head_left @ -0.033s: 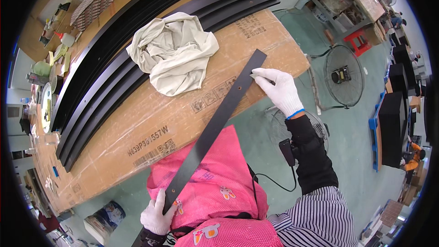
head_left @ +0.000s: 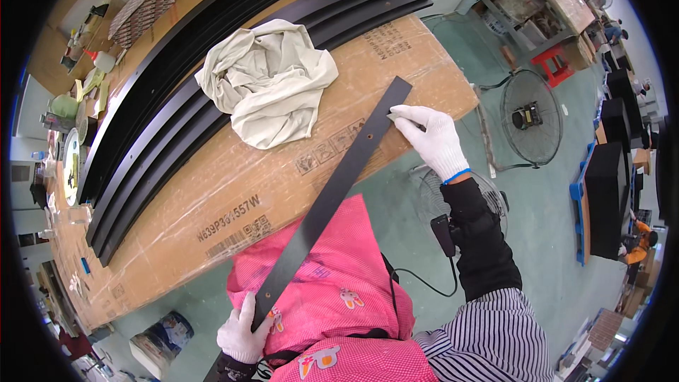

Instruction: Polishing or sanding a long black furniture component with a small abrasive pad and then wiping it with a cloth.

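Note:
A long flat black metal strip (head_left: 332, 194) lies diagonally from the cardboard-covered table (head_left: 212, 205) down across my pink apron. My left hand (head_left: 242, 336), in a white glove, grips the strip's near end at my waist. My right hand (head_left: 433, 140), also gloved in white, rests on the strip's far end. Its fingertips pinch a small grey pad (head_left: 396, 117) against the strip's edge.
A crumpled beige cloth (head_left: 269, 81) lies on the cardboard beside a stack of long curved black strips (head_left: 184, 99). Bottles and clutter line the table's left end. On the green floor to the right stand a round wire fan (head_left: 530, 117), a red stool (head_left: 553, 64) and black cabinets (head_left: 605, 191).

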`<state>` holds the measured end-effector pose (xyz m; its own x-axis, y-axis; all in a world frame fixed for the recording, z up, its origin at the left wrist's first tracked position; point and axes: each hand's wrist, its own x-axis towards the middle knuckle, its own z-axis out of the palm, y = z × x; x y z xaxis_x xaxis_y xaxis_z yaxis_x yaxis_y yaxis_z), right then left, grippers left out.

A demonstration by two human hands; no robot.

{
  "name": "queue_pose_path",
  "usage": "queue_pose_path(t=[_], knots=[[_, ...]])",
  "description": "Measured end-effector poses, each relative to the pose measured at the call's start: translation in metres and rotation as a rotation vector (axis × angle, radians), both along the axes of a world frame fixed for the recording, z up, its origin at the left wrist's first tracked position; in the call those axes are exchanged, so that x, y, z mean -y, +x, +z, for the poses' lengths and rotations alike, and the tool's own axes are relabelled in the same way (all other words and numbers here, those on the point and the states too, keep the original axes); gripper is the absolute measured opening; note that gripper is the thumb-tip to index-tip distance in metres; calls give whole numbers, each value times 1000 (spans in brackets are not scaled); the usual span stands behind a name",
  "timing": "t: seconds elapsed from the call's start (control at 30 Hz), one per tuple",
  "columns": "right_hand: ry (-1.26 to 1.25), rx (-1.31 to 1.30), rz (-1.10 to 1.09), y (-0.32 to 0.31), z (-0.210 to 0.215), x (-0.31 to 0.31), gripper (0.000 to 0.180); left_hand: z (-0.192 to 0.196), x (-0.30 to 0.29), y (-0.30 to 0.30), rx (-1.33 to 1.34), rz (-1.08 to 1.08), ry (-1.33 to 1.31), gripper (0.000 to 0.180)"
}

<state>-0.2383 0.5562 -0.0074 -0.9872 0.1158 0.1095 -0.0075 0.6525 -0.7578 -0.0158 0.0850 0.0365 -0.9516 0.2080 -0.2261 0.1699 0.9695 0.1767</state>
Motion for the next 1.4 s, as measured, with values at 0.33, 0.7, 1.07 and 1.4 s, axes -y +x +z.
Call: queue_pose_path(t=[0.33,0.7,1.07,1.4], knots=[[-69,61,42,-1,-9,-1,26,1,0,-2,49,22,-10,79],[-124,-326,593,-21,21,48,32,3,-1,-6,57,14,-22,78],[-1508,-360,-368,-138,1,-37,20,8,-5,-5,108,30,3,79],[-1345,-275,-391,-150,-33,-6,34,5,-5,-2,98,34,20,79]])
